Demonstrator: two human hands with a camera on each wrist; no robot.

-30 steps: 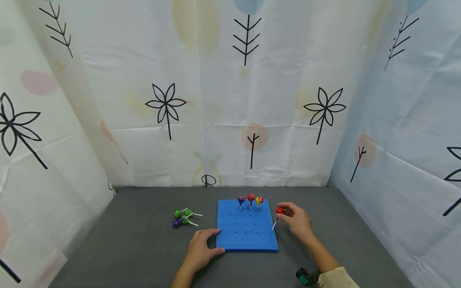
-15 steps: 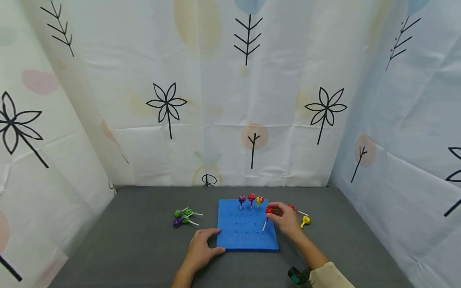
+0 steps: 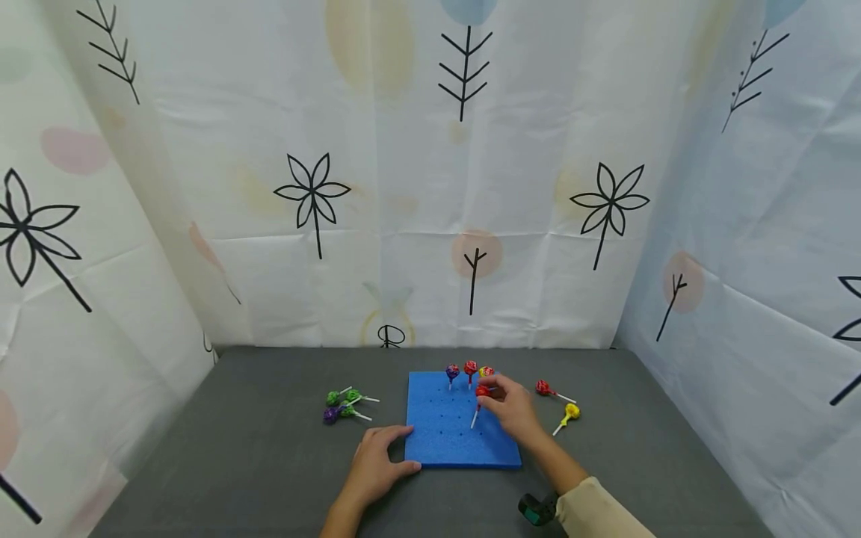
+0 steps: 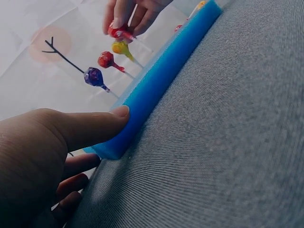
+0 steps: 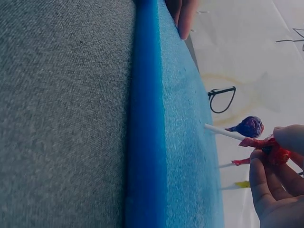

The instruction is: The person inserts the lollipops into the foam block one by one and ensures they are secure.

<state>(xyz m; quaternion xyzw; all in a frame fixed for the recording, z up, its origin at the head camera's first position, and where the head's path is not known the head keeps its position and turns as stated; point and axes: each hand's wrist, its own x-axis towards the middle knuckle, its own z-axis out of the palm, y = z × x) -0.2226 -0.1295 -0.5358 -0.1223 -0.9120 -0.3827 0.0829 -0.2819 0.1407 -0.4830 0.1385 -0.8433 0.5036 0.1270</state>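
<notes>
1. Right hand [image 3: 513, 407], low centre of the head view, pinches a red lollipop [image 3: 481, 391] by its head, stick slanting down over the foam block [image 3: 437, 430]. A second ago this hand hovered off the block's right edge; it now sits over the block's middle rows, so the stick is judged close to being set into a hole.
2. Left hand [image 3: 374, 471] rests at the block's lower-left corner, fingers straight, thumb [image 4: 95, 126] pressed against the foam edge; it has not shifted and appears to steady the block.
3. Foam block: a blue slab on the grey table [image 3: 269, 463], with a grid of small holes. Its top row holds three upright lollipops: purple [image 3: 452, 370], red [image 3: 469, 368], yellow [image 3: 486, 371]. The other holes appear unfilled.
4. Loose stock: green and purple lollipops [image 3: 341, 405] lie left of the block; a red one [image 3: 543, 388] and a yellow one [image 3: 570, 411] lie to its right, uncovered as the hand moved away.
</notes>
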